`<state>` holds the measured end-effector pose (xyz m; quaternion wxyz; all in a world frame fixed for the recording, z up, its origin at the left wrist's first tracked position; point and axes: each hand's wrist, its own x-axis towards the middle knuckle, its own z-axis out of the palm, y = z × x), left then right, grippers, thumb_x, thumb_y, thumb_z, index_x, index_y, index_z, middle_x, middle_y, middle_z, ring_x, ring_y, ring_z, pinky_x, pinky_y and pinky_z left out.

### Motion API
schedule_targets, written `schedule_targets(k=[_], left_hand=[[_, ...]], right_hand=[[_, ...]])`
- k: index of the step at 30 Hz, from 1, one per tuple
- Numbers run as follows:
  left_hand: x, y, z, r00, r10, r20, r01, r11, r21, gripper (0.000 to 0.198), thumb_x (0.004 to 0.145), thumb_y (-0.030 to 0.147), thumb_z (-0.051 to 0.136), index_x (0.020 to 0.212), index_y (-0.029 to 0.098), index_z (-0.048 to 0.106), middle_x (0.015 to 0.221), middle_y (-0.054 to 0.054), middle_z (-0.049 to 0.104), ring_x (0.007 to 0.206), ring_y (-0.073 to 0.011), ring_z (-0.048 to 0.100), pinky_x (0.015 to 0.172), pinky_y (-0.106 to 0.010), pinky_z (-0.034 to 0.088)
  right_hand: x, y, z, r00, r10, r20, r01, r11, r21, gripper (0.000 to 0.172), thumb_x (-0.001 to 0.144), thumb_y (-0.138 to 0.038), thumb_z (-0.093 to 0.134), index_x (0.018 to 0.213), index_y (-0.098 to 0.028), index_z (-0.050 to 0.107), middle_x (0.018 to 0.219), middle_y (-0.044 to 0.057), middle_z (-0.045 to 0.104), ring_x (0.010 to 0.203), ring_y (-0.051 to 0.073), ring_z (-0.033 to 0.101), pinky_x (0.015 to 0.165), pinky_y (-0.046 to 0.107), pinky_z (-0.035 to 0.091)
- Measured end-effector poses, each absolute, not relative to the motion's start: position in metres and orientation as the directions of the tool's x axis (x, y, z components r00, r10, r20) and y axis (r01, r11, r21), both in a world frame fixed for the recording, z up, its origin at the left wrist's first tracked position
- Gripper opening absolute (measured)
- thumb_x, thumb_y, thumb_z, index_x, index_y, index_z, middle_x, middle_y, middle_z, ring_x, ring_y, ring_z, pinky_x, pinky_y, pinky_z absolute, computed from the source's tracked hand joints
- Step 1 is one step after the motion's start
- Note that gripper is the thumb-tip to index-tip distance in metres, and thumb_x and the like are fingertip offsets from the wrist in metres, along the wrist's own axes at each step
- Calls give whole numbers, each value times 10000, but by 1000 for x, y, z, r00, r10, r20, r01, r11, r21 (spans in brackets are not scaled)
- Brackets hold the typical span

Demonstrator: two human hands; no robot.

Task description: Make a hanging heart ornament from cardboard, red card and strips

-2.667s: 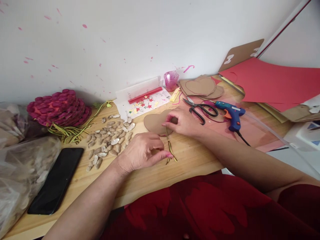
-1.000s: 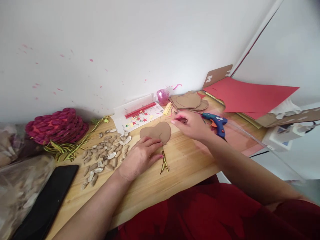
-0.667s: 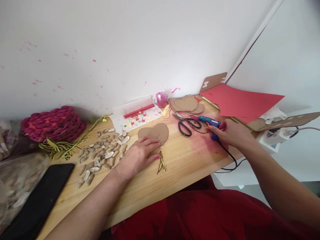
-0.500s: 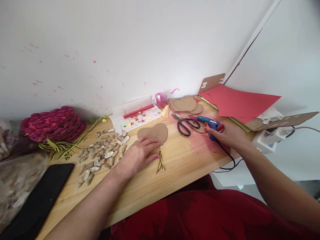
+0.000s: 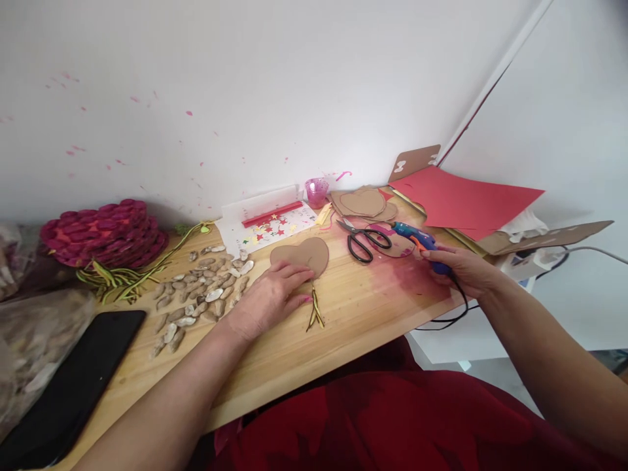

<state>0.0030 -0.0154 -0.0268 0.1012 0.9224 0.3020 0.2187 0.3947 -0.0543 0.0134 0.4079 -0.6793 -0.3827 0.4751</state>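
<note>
My left hand lies flat on the wooden table, fingers pressing the lower edge of a brown cardboard heart and the top of thin yellow-green strips. My right hand is closed around the handle of a blue hot glue gun, whose nozzle points left toward the black scissors. The gun's black cord loops off the table's edge.
Peanut shells lie scattered left of my left hand. A dark red shell-covered piece, a black phone, a star sheet, a pink cup, more cardboard hearts and red paper stand around.
My right hand left the cardboard heart, reached right and closed on the glue gun, then lifted it slightly. My left hand stayed pressed on the heart and strips.
</note>
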Motion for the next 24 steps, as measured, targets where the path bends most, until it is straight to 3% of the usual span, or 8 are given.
schedule_targets(k=[2,7,13,18,24], left_hand=[[3,-15,-27,727,599,336,509,-799,321,409,977,358,634,1327,147,650,1280,-119,707,1186,-269,615,1039,-451,533],[1,-14,-28,734,597,325,508,-800,320,398,979,353,630,1320,151,660,1318,-120,691,1193,-274,608,1036,-457,535],[2,-14,-28,740,581,340,507,-813,286,365,978,327,629,1293,150,680,1303,-117,700,1169,-275,620,1013,-448,549],[2,-14,-29,744,579,333,505,-814,288,371,983,331,620,1293,137,680,1305,-125,696,1170,-283,615,1014,-460,548],[2,-15,-29,732,589,341,502,-806,313,356,987,326,615,1301,171,682,1292,-128,696,1167,-275,620,1004,-468,556]], right_hand=[[385,-59,14,200,934,-296,93,-319,-943,365,684,-419,852,851,-237,583,616,-59,494,446,78,351,374,221,223],[350,-67,19,79,977,-199,113,-207,-972,424,768,-495,824,982,-220,582,645,-35,583,523,121,545,446,232,417],[323,-68,17,63,965,-255,23,-257,-966,501,778,-553,801,1090,-217,600,675,-37,589,506,111,562,388,201,338],[309,-72,19,81,991,-104,199,-119,-973,423,802,-552,777,988,-188,666,633,-6,630,524,140,605,438,240,426],[294,-71,30,-2,989,-148,348,-138,-927,363,796,-537,761,844,-189,667,557,4,623,484,146,582,444,254,428]])
